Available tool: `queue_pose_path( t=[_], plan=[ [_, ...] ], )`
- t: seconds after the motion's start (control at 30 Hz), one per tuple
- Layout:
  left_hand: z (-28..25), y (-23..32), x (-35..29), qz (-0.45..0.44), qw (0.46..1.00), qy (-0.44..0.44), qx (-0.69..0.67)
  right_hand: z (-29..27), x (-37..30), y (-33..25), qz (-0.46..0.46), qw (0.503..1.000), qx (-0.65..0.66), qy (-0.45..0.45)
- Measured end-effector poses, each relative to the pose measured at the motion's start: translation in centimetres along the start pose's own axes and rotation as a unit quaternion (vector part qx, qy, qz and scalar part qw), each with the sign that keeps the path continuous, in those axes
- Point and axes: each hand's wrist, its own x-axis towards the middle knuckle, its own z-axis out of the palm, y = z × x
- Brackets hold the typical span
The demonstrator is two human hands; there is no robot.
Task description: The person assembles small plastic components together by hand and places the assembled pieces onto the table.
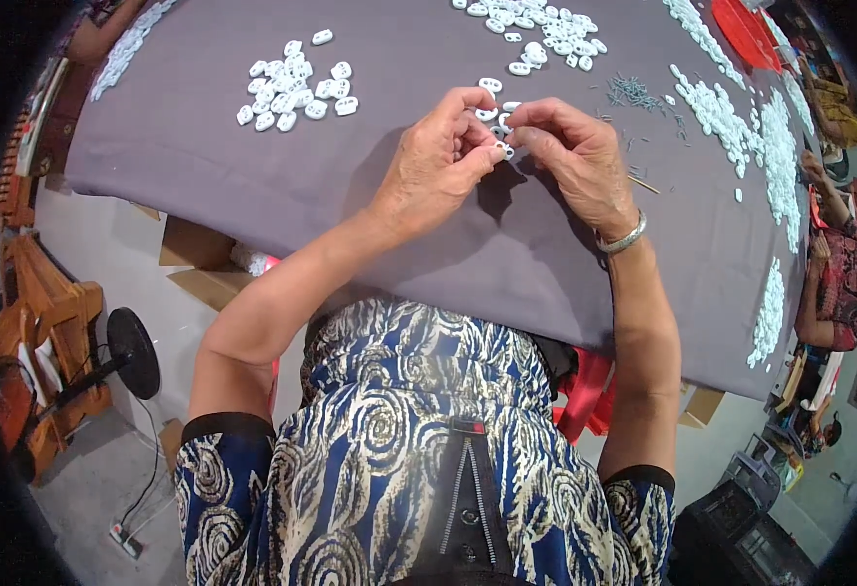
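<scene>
My left hand (436, 161) pinches a small white oval piece with two holes (507, 151) between thumb and fingertips, above the cloth-covered table (350, 190). My right hand (575, 156), with a silvery bracelet (624, 232) at its wrist, is closed right beside that piece. Its thumb and forefinger press together; whatever they hold is too small or hidden. Just beyond the fingertips lie several more white oval pieces (490, 85). A scatter of short grey-green pins (633, 93) lies past my right hand, and a thin brown stick (643, 184) shows by its wrist.
One pile of white pieces (282, 93) sits at the left, another (555, 34) at the far middle. Long rows of white pieces (780, 166) line the right side near a red tray (746, 34). Other people (838, 273) sit at the right. Below the table's edge stands a cardboard box (199, 244).
</scene>
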Motion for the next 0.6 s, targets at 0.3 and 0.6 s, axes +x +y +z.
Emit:
queue_pose_path(
  t=[0.3,0.6],
  plan=[
    [0.16,-0.02,0.03,0.005,1.0,0.003,0.005,0.22,-0.04,0.22,-0.019,0.999,-0.028,0.0],
    [0.71,-0.04,-0.1,0.034,0.998,0.043,0.013,0.38,-0.2,-0.48,-0.029,0.995,-0.1,0.005]
  ],
)
